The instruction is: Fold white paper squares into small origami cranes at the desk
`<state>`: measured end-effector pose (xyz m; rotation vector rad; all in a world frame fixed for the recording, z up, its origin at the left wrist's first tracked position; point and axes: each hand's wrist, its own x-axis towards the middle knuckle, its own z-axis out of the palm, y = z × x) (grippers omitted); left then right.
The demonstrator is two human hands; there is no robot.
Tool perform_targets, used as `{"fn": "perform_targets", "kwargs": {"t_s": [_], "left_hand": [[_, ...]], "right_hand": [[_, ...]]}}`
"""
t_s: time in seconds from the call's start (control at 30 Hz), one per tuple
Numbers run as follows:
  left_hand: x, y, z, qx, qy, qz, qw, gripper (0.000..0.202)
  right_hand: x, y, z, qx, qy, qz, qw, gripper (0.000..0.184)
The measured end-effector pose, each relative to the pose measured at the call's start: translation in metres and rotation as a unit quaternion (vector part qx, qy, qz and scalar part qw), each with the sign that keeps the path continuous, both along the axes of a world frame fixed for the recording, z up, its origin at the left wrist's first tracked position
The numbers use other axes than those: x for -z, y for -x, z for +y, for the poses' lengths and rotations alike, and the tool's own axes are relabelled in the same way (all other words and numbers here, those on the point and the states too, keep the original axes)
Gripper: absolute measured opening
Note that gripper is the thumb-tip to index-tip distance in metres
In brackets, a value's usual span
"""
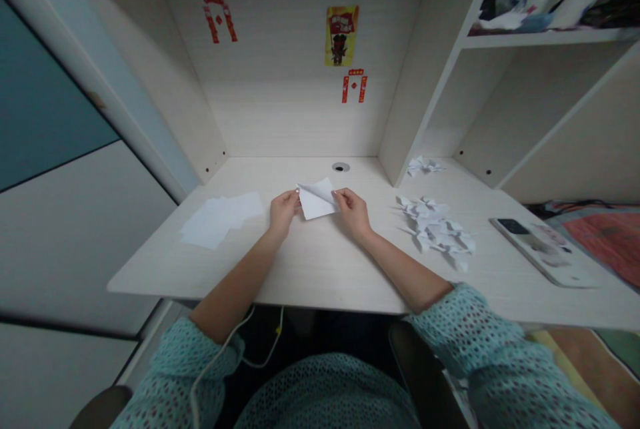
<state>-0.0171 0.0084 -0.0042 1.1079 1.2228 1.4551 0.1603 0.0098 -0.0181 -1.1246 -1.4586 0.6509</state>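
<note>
A white sheet of paper, partly folded over along its upper side, is held a little above the middle of the desk. My left hand pinches its left edge between thumb and fingers. On the opposite side, my right hand grips the right edge the same way. To the left lies a loose spread of flat white paper sheets. Several small folded white paper pieces are heaped on the right, with a smaller group of folded papers behind them by the divider.
A phone lies face down at the right of the white desk. An upright divider stands behind the paper heap. A round cable hole sits near the back panel. A white cable crosses by my left sleeve.
</note>
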Motion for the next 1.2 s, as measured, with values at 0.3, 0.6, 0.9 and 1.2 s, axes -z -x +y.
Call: {"fn": "perform_targets", "kwargs": {"t_s": [0.3,0.6,0.9,1.2], "left_hand": [[-0.001,0.002,-0.004,-0.057,-0.096,0.193,0.975,0.023],[-0.005,0.002,-0.007,-0.041,-0.085,0.180,0.979,0.025],[-0.010,-0.010,-0.012,0.060,-0.016,0.142,0.988,0.031],[-0.015,0.012,0.000,0.016,-0.028,0.154,0.988,0.028]], "right_hand": [[0.006,-0.007,0.012,0.047,0.036,0.090,0.994,0.042],[0.005,-0.007,0.011,0.005,0.045,0.140,0.989,0.038],[0.003,-0.005,0.009,0.030,0.060,0.165,0.984,0.041],[-0.008,-0.010,0.003,-0.110,-0.020,0.099,0.989,0.060]]}}
